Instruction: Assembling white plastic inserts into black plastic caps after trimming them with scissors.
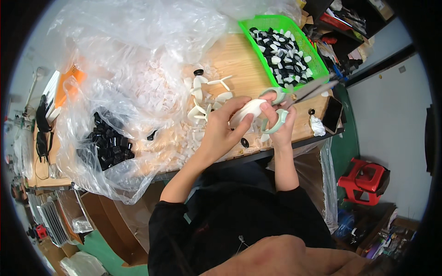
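Above the near edge of the wooden table, my left hand (218, 131) is closed around a smooth white oval plastic piece (248, 112), with its fingers and thumb on both sides. To its right, my right hand (282, 137) grips a pair of scissors (277, 123) by pale green loop handles. The blades point away toward the upper right, slightly blurred. Fingertips of the right hand also reach the end of the white piece. Several white three-armed plastic parts (198, 110) lie just beyond my left hand. A black ring (245, 143) rests below the hands.
Far right stands a green basket (246, 34) of black and white pieces. Clear plastic bags (124, 27) cover the left side, with black caps (108, 145) and small translucent pieces (154, 87) among them. A phone (332, 115) lies at the right; a red stool (366, 181) is on the floor.
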`<action>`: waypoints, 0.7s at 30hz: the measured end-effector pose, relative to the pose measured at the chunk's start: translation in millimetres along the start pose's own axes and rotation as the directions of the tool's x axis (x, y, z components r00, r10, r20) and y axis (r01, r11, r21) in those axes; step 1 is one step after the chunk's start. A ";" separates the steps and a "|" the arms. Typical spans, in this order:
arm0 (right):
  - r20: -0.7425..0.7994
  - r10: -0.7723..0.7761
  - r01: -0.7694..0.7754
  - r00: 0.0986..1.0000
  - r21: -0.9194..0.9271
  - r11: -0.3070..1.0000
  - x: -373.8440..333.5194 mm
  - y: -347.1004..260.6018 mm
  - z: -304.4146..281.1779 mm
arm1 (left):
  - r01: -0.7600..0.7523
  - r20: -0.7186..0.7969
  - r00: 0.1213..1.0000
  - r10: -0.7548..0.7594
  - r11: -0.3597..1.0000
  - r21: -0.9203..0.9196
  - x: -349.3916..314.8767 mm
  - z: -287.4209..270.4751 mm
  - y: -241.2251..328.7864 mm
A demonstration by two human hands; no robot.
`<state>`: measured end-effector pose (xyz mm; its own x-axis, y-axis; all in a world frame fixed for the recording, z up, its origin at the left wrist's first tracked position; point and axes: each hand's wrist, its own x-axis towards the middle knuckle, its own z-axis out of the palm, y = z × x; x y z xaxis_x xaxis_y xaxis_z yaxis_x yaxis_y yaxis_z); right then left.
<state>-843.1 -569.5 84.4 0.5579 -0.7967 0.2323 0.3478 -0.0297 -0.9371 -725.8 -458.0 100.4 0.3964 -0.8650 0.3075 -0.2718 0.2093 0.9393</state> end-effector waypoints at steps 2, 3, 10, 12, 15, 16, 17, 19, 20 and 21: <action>-0.041 -0.051 0.052 0.998 0.019 0.998 -0.9 4.3 0.0 | 0.213 -0.007 0.977 -0.215 0.974 -0.076 -4.2 -0.2 3.5; -0.057 -0.069 0.071 0.996 0.042 0.997 -0.6 5.9 -0.7 | 0.214 -0.010 0.976 -0.216 0.974 -0.076 -4.3 -0.7 2.4; 0.330 -0.016 0.024 0.944 -0.020 1.000 2.0 21.5 -28.3 | 0.227 -0.109 0.967 -0.230 0.973 -0.033 -2.6 -17.4 4.0; 0.416 0.086 -0.027 0.905 -0.146 0.989 -8.5 14.8 -29.7 | 0.248 -0.174 0.942 -0.288 0.944 -0.219 0.7 -30.6 1.4; 0.537 0.464 -0.125 0.705 -0.550 0.826 -17.5 7.9 -42.8 | 0.225 -0.190 0.937 -0.294 0.921 -0.317 8.5 -41.8 8.5; 0.536 0.465 -0.126 0.705 -0.550 0.825 -18.5 7.1 -41.1 | 0.226 -0.189 0.937 -0.296 0.921 -0.318 7.5 -41.9 7.6; 0.555 0.481 -0.147 0.679 -0.540 0.829 -19.2 5.4 -38.3 | 0.253 -0.183 0.932 -0.312 0.924 -0.287 6.5 -41.9 6.1; 0.598 0.452 -0.077 0.662 -0.546 0.834 -17.9 10.8 -38.6 | 0.280 -0.175 0.928 -0.329 0.925 -0.256 4.3 -41.8 3.2; 0.596 0.453 -0.078 0.663 -0.546 0.834 -17.5 12.0 -38.7 | 0.316 -0.117 0.932 -0.344 0.926 -0.206 3.1 -42.0 1.5; 0.577 0.460 -0.129 0.675 -0.521 0.843 -17.3 12.3 -37.1 | 0.349 -0.059 0.931 -0.361 0.925 -0.153 2.4 -42.0 0.9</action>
<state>-876.4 -578.4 59.2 0.9712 -0.2036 -0.1236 -0.1714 -0.2372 -0.9562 -688.2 -440.7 108.4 0.5189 -0.8537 -0.0440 0.0211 -0.0386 0.9990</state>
